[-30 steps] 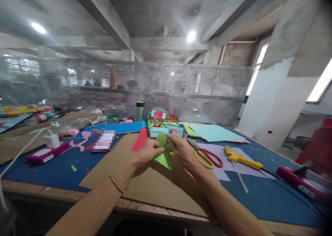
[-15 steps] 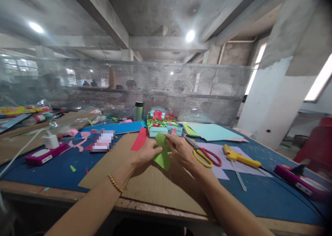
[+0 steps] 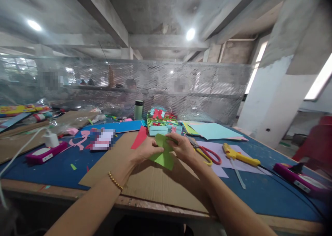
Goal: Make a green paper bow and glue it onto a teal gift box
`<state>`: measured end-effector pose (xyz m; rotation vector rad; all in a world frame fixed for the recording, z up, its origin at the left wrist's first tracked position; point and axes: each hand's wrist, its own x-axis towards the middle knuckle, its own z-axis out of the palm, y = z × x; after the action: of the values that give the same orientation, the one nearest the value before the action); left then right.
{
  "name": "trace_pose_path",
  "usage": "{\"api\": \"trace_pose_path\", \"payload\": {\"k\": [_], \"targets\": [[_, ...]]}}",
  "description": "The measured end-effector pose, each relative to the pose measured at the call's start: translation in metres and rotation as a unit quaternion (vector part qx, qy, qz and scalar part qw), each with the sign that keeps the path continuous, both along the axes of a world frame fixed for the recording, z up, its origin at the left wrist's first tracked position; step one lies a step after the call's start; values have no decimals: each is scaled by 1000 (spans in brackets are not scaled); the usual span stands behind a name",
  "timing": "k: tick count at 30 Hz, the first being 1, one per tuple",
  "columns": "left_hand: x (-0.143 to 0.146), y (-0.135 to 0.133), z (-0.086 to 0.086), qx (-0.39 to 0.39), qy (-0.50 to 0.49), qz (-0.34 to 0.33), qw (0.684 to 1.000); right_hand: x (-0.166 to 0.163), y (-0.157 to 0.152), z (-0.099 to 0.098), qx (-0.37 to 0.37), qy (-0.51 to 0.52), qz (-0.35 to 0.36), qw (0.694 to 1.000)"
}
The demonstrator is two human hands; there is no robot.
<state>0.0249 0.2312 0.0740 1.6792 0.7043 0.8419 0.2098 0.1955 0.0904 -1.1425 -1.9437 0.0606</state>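
Observation:
A piece of green paper (image 3: 163,160) is held between both hands, above a brown cardboard sheet (image 3: 145,187). My left hand (image 3: 146,149) pinches its left side, thumb on top. On the upper right edge, the fingers of my right hand (image 3: 183,146) are closed. A strip of red paper (image 3: 139,137) lies just beyond my left hand. Behind the green paper stands a small light-blue and green paper craft (image 3: 158,129) with red bows. Scissors (image 3: 207,154) with one yellow and one red handle lie beside my right hand, partly covered by it.
On the right are a yellow glue gun (image 3: 241,157) on lilac paper (image 3: 220,171), a purple power strip (image 3: 302,180) and light-blue sheets (image 3: 218,130). To the left lie a phone (image 3: 103,140), pink scraps (image 3: 77,143) and another purple power strip (image 3: 46,153). A green bottle (image 3: 138,110) stands behind.
The green paper has turned slightly and its lower part has spread wider. My right hand has shifted a little, covering more of the scissors.

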Motion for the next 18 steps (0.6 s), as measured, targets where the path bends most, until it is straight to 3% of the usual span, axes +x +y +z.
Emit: {"api": "trace_pose_path", "payload": {"k": [6,10,12,15,18], "targets": [[-6,1,5,-14,-5,-51,999,-3,-4,4,0,7,36,999],[-7,1,3,-18,2,-50,999,2,-9,17,-4,-51,21,998],[-7,0,2,-18,-7,-26,999,16,-14,28,-27,-115,-60,991],[-7,2,3,-3,-30,55,998,51,-23,36,-75,-215,-235,945],[-8,10,3,-15,-84,126,988,85,-32,26,-129,-261,-310,905]]}}
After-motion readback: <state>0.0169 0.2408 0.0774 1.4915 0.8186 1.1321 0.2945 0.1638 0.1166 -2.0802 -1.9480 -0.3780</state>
